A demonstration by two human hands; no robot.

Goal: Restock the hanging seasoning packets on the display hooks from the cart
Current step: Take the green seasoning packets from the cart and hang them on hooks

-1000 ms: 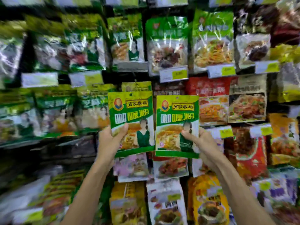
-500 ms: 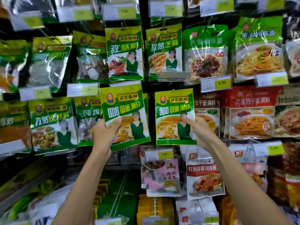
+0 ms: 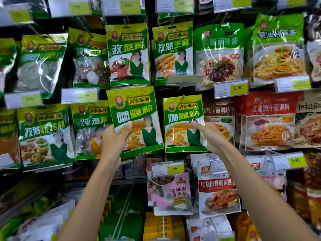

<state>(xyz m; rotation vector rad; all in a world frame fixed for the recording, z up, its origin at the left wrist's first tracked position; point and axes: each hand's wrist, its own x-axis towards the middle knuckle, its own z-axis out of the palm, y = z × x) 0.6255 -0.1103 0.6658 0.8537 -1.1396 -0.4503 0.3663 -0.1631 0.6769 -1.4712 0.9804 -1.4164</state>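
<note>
L hand (image 3: 113, 140): thumb+fingers grip curry pkt (image 3: 137, 110), tilted. R hand (image 3: 209, 134): pinches 2nd curry pkt (image 3: 180, 136), upright; hook (image 3: 182, 97) above hand, 3.00 tag (image 3: 167, 168) below.

Raised left hand (image 3: 112, 140) gripping, right hand (image 3: 209, 134) pinching

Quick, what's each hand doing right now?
Left hand: grips the left curry powder packet.
Right hand: pinches the right curry powder packet.

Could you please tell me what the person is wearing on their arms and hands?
Nothing that shows: the left hand and right hand are ungloved, and both forearms are bare down to the frame's edge, with no sleeve, watch, ring or bracelet in view.
</note>
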